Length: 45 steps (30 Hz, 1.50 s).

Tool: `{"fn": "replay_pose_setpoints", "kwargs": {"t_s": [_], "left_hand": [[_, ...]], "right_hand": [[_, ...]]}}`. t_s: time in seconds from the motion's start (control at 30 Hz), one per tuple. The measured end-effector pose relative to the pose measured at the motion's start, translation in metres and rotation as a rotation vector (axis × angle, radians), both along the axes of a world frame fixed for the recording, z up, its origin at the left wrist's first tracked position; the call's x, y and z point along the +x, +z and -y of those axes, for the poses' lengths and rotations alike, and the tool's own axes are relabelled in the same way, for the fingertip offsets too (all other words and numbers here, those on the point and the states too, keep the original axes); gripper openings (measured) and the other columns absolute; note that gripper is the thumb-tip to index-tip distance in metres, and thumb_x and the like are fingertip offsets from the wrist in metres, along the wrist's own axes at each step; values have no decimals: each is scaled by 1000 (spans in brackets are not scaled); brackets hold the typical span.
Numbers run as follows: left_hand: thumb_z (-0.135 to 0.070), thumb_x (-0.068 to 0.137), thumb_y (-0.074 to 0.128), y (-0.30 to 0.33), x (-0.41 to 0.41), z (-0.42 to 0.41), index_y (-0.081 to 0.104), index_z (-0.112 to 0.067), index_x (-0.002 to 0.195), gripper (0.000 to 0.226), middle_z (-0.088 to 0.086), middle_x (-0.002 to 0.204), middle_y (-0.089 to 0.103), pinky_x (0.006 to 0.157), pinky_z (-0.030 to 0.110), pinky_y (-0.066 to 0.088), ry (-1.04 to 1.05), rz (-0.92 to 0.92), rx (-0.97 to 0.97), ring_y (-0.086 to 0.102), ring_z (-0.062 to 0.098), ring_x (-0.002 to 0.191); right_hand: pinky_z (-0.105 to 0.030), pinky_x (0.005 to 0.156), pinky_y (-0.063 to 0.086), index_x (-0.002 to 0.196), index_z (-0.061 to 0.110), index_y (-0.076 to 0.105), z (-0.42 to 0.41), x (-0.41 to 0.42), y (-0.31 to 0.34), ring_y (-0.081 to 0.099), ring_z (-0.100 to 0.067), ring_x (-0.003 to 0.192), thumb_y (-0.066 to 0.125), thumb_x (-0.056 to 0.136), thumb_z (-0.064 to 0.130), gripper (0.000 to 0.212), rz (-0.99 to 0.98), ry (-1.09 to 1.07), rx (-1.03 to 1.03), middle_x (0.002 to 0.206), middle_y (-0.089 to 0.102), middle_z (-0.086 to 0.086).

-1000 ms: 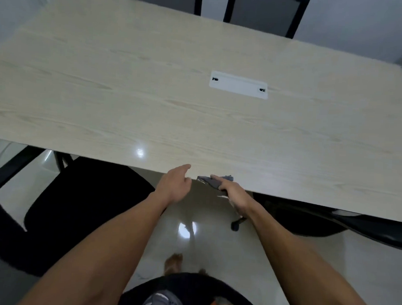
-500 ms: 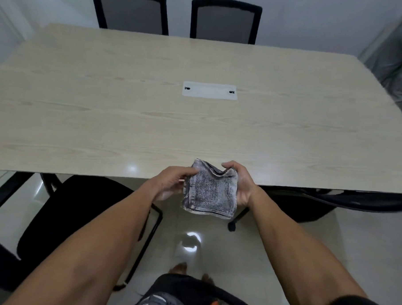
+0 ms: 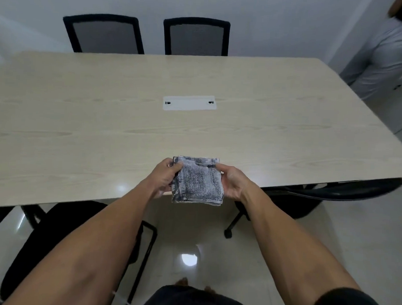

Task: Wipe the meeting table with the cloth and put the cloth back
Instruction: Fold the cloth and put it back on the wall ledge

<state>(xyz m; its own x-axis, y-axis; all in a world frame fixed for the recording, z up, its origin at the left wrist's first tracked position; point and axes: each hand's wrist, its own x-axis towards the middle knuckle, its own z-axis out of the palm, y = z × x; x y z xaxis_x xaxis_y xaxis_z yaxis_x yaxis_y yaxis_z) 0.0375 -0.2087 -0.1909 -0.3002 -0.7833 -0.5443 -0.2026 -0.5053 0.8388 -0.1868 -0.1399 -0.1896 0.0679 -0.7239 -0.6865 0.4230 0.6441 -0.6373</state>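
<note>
A folded grey patterned cloth is held in the air over the near edge of the light wooden meeting table. My left hand grips its left side with the thumb on top. My right hand pinches its right side. The cloth's upper edge overlaps the tabletop in view, its lower edge hangs past the table edge. I cannot tell whether it touches the table.
A white cable cover plate is set in the table's middle. Two black mesh chairs stand at the far side. Black chairs sit at the near left and near right. A person in white stands at the far right.
The cloth came up from under the table edge in my right hand, my left hand took its other side, and both raised it over the table edge. The view tilted up.
</note>
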Motion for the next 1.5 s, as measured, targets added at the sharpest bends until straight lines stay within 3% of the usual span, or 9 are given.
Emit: {"fn": "replay_pose_setpoints", "kwargs": {"t_s": [0.1,0.33,0.57,0.63,0.8,1.07,1.3,1.4,1.5], "left_hand": [[-40,106,59,-4,-8,2,56,-20,110,21,4,89,52,76,40,48,-55,16,-33,49,22,80],[-41,108,54,-6,-48,1,53,-15,120,28,2,84,51,64,32,45,-167,63,-99,49,17,69],[-37,108,56,-2,-121,-38,53,-10,115,28,4,75,46,48,27,39,-377,46,-164,43,16,54],[-37,107,59,1,-148,-59,54,-11,110,27,6,80,49,54,31,41,-464,15,-191,45,18,59],[-36,106,60,12,-215,-139,55,-9,114,29,7,81,50,55,28,36,-675,-24,-226,45,17,58],[-38,102,66,24,-278,-318,62,-15,108,25,-2,83,62,58,26,48,-964,-100,-254,58,12,66],[-39,103,65,38,-299,-488,63,-9,109,31,21,102,68,95,56,59,-1292,-114,-185,68,32,93],[-39,102,67,37,-301,-557,63,-10,104,29,16,93,64,97,63,56,-1400,-115,-179,65,28,87],[-37,101,69,38,-298,-632,64,-8,111,31,15,96,67,94,66,57,-1524,-137,-162,67,29,88]], "right_hand": [[-45,73,65,151,9,48,-2,-5,-6,78,-31,80,43,114,34,45,-16,-61,-10,93,79,-14],[-49,76,64,147,9,54,-23,-24,-20,74,-38,107,52,111,33,44,-86,-300,17,131,70,-20],[-59,111,49,146,10,57,-104,-73,-17,67,-36,121,50,110,37,45,-113,-516,-5,137,68,-18],[-56,103,55,136,7,64,-144,-88,-9,73,-34,108,47,112,33,39,-86,-603,-45,120,76,-17],[-49,88,59,139,6,62,-256,-111,9,74,-34,108,43,113,34,43,-85,-809,-83,123,75,-18],[-56,101,55,133,7,65,-463,-113,19,73,-36,112,46,112,32,37,-181,-1164,-95,123,76,-19],[-53,100,56,139,11,61,-644,-72,29,73,-35,112,48,111,35,38,-234,-1425,-98,126,75,-18],[-58,108,50,141,14,59,-712,-45,33,70,-36,117,50,111,35,38,-262,-1561,-91,132,72,-18],[-53,98,56,136,11,63,-782,-11,37,72,-35,112,49,111,33,35,-274,-1722,-71,122,77,-16]]}}
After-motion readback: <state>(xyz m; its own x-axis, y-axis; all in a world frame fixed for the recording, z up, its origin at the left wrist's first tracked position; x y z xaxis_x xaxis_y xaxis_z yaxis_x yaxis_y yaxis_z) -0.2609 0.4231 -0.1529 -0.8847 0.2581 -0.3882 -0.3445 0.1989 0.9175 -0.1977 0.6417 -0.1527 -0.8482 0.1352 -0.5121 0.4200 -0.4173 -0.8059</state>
